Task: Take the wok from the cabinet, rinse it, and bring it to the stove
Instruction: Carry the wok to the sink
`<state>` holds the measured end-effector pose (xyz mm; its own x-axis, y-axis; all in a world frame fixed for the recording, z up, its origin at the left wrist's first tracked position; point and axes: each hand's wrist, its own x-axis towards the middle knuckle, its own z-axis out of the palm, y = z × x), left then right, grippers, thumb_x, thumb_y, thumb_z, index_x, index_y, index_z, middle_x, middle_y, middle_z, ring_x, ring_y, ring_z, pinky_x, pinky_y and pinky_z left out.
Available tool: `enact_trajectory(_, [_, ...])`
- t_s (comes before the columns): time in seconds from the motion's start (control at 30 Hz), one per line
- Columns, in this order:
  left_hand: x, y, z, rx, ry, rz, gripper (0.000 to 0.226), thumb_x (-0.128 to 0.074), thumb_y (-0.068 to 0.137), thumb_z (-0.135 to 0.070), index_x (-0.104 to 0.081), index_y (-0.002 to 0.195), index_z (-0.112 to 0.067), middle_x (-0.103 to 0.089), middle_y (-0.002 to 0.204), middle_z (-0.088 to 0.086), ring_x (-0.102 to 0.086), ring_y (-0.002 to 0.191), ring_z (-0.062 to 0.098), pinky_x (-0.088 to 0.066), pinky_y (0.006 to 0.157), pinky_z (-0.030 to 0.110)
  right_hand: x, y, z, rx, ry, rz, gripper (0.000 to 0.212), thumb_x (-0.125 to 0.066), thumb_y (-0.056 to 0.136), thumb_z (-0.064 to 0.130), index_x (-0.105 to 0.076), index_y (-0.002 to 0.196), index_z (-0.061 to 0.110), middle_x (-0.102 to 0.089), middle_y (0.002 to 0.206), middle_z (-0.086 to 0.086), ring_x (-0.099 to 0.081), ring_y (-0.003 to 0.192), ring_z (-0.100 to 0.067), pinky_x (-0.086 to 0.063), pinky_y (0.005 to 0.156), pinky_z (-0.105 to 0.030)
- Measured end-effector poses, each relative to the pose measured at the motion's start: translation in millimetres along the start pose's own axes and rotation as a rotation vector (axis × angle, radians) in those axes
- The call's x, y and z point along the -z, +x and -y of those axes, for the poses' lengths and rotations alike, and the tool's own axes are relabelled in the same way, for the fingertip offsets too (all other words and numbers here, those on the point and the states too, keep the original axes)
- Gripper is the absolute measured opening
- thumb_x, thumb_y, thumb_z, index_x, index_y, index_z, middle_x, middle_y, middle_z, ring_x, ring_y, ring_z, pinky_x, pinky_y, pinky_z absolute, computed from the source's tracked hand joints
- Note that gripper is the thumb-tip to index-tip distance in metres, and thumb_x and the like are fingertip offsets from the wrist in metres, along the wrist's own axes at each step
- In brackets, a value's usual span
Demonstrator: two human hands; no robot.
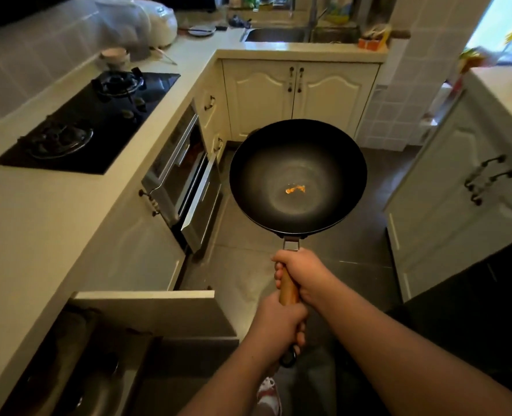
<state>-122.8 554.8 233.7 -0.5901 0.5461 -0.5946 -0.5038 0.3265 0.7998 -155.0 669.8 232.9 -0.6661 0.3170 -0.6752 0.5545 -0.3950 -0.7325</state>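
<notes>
Both hands on the wok handle [289, 288]: my right hand [304, 276] wraps it up near the metal collar, my left hand [280, 325] wraps the tail end by the hanging loop. Both closed tight around the wood. The wok [298, 177] sits out in front of me in the air over the floor, bowl up, roughly level, a small orange glint at the bottom, could be a reflection or residue, can't tell which.

The cabinet drawer [146, 295] at lower left is pulled out, so the wok looks taken out and not rinsed yet. The sink [275, 34] is far ahead in the corner, the stove [98, 115] on the surface to my left.

Risks: the open drawer juts into the aisle and I could knock a leg on it stepping forward. The oven door [199, 199] also stands ajar into the walkway, so the wok rim could clip it on a left swing. Long lever on the handle, so a loose grip tips the bowl.

Hidden: drawer contents dark and murky. Tap mostly cut off at the top edge. My fingertips are tucked under the handle.
</notes>
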Motion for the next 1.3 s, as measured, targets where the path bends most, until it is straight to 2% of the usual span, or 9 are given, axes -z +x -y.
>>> enact_trajectory(0.27, [14.3,113.0,-88.3,-0.001,0.039,0.057,0.01,-0.052,0.083,-0.004,-0.057,0.087,-0.012,-0.055,0.055,0.001,-0.049,0.041,0.014,-0.04,0.039,0.026,13.7,100.0,99.4,-0.015,0.07,-0.021,0.02,-0.064,0.085,0.011,-0.06,0.065,0.012,-0.055,0.045,0.001,-0.054,0.04,-0.01,-0.05,0.045,-0.026])
enact_trajectory(0.5, [4.6,206.3,-155.6,-0.002,0.006,0.065,0.011,-0.051,0.074,-0.005,-0.053,0.077,-0.015,-0.052,0.051,0.0,-0.045,0.037,0.013,-0.036,0.037,0.024,42.8,181.1,174.8,-0.02,0.133,-0.053,0.014,-0.066,0.083,0.009,-0.056,0.072,0.012,-0.054,0.043,0.001,-0.053,0.039,-0.01,-0.049,0.043,-0.026])
enact_trajectory(0.63, [-2.6,267.9,-188.8,0.028,0.04,0.084,0.01,-0.053,0.075,-0.006,-0.054,0.079,-0.015,-0.054,0.052,-0.001,-0.048,0.04,0.013,-0.04,0.04,0.025,66.5,233.2,214.3,-0.02,0.141,-0.054,0.02,-0.065,0.083,0.008,-0.055,0.066,0.012,-0.053,0.042,0.0,-0.052,0.038,-0.01,-0.049,0.043,-0.024])
enact_trajectory(0.73, [-16.4,327.1,-222.8,0.032,0.021,0.098,0.01,-0.055,0.075,-0.007,-0.054,0.081,-0.015,-0.053,0.054,-0.002,-0.048,0.041,0.012,-0.039,0.041,0.025,92.7,285.3,253.9,-0.04,0.126,-0.035,0.025,-0.064,0.085,0.009,-0.056,0.062,0.012,-0.053,0.043,0.0,-0.053,0.04,-0.01,-0.049,0.044,-0.026])
enact_trajectory(0.87, [-32.4,394.7,-275.4,0.043,-0.01,0.071,0.013,-0.056,0.07,-0.007,-0.054,0.079,-0.017,-0.053,0.055,-0.001,-0.048,0.042,0.012,-0.039,0.04,0.023,123.3,341.0,315.5,-0.069,0.126,0.029,0.02,-0.062,0.089,0.011,-0.057,0.069,0.012,-0.053,0.053,-0.002,-0.053,0.046,-0.011,-0.049,0.048,-0.026])
enact_trajectory(1.07, [-34.1,467.9,-341.3,-0.001,-0.031,0.022,0.014,-0.057,0.069,-0.011,-0.054,0.079,-0.019,-0.055,0.055,-0.002,-0.05,0.041,0.014,-0.04,0.039,0.025,133.2,407.0,398.7,-0.068,0.117,0.062,0.024,-0.061,0.088,0.005,-0.054,0.065,0.011,-0.05,0.052,-0.002,-0.051,0.041,-0.01,-0.048,0.042,-0.025])
enact_trajectory(1.17, [-20.1,499.8,-366.5,-0.016,-0.051,0.014,0.016,-0.06,0.066,-0.013,-0.055,0.079,-0.019,-0.056,0.055,-0.001,-0.051,0.041,0.015,-0.041,0.039,0.026,125.5,439.4,430.4,-0.074,0.082,0.066,0.018,-0.064,0.086,0.007,-0.057,0.07,0.011,-0.054,0.05,-0.001,-0.053,0.041,-0.01,-0.049,0.043,-0.025])
enact_trajectory(1.3, [10.0,542.2,-395.6,0.015,-0.095,0.01,0.015,-0.06,0.062,-0.014,-0.056,0.073,-0.022,-0.056,0.053,-0.001,-0.051,0.04,0.014,-0.04,0.037,0.025,103.1,488.8,463.5,-0.095,0.061,0.068,0.009,-0.065,0.086,0.009,-0.056,0.089,0.01,-0.056,0.053,-0.002,-0.055,0.044,-0.012,-0.05,0.044,-0.027])
